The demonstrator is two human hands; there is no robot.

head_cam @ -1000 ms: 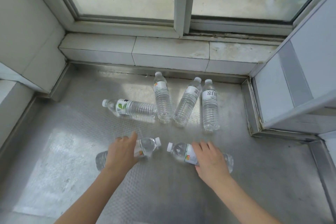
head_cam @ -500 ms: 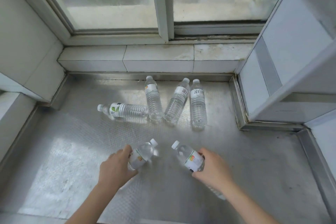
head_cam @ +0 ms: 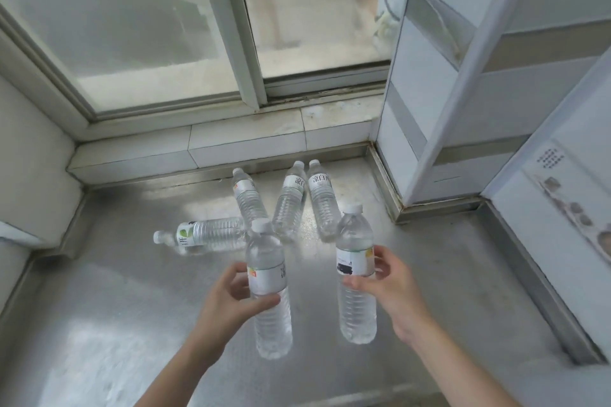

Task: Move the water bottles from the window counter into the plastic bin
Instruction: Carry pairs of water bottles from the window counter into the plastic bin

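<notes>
Left hand [head_cam: 228, 299]: I see it wrapped around the label band of one water bottle, fingers [head_cam: 264, 301] curled tight on the front, thumb behind.
Left-held bottle [head_cam: 269, 287]: upright, white cap up, lifted clear of the counter; clear plastic, white label with an orange mark at its edge.
Right hand [head_cam: 391, 287]: closed on a second bottle at label height, thumb on the near side, the other digits on the far side.
Right-held bottle [head_cam: 355, 277]: upright, cap up, also off the counter; its label carries a dark blotch and a small orange-green mark.
Spacing: the two held bottles stand side by side, apart, not touching.
Counter [head_cam: 115, 291]: steel, patterned, glare patches across it; raised lip along the back and right edges.
Bottles on counter: four, all lying down, behind the held pair.
Sideways bottle [head_cam: 205, 235]: cap pointing left, green leaf on its label.
Fan bottle, left [head_cam: 248, 196]: cap toward the window, tilted, its base beside the sideways bottle's base.
Fan bottle, middle [head_cam: 291, 198]: cap toward the window, leaning right, its cap just beside the next one's cap.
Fan bottle, right [head_cam: 322, 200]: cap toward the window, characters on its label.
Window [head_cam: 148, 26]: frosted sliding panes above a tiled sill [head_cam: 248, 139].
Plastic bin: I find none in this view.
</notes>
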